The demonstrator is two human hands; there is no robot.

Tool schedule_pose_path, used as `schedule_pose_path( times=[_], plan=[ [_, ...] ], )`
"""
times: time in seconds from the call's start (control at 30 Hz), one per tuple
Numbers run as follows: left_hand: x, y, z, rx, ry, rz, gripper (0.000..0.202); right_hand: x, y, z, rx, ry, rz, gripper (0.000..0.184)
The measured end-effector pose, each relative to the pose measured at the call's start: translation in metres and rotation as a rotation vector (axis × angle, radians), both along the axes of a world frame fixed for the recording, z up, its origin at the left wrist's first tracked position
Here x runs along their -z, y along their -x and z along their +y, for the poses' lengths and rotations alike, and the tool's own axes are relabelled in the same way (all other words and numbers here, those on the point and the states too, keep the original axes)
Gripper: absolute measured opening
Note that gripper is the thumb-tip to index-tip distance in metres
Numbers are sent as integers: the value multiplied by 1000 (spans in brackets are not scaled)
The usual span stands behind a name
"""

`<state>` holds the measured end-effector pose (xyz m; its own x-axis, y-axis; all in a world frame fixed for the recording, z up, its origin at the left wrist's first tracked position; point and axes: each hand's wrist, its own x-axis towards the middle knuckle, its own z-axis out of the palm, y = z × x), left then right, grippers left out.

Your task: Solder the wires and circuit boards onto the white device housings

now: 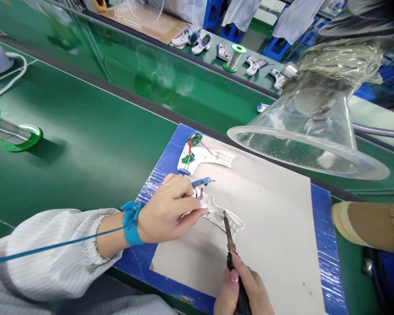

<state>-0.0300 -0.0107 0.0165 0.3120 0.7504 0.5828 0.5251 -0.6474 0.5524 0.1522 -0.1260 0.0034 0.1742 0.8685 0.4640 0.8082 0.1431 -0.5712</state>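
My left hand, with a blue wrist strap, pinches a white plastic part with red and black wires and a small blue piece on the grey work mat. My right hand grips a soldering iron, its tip touching the white part just right of my left fingers. A second white part carrying green circuit boards and a red wire lies further back on the mat.
A clear fume funnel hangs over the mat's right rear. A solder spool lies at left on the green bench. Across the belt are another spool and several white parts. A roll of tape lies at right.
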Motion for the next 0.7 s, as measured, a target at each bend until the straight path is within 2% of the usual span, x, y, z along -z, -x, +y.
schedule_pose_path(
  times=[0.13, 0.27, 0.33, 0.4, 0.47, 0.6, 0.7],
  plan=[
    [-1, 1, 3, -44, -43, 7, 17, -2, 2, 1, 15, -25, -10, 24],
    [-7, 6, 9, -79, -54, -69, 13, -3, 3, 0, 75, -45, -50, 22],
    [-11, 10, 12, -128, -50, -125, 2, -1, 3, 2, 76, -64, -40, 24],
    [-15, 12, 17, -196, -4, -160, 22, 3, 2, 5, 59, -104, -33, 30],
    [-18, 12, 24, -193, 35, -160, 32, 10, 0, 9, 36, -129, -65, 36],
    [-26, -3, 48, -20, 105, 14, 36, 26, -1, 16, 27, -119, -246, 40],
    [-37, -23, 64, -5, 325, 335, 29, 35, 0, 16, 35, -80, -258, 43]
  ],
)
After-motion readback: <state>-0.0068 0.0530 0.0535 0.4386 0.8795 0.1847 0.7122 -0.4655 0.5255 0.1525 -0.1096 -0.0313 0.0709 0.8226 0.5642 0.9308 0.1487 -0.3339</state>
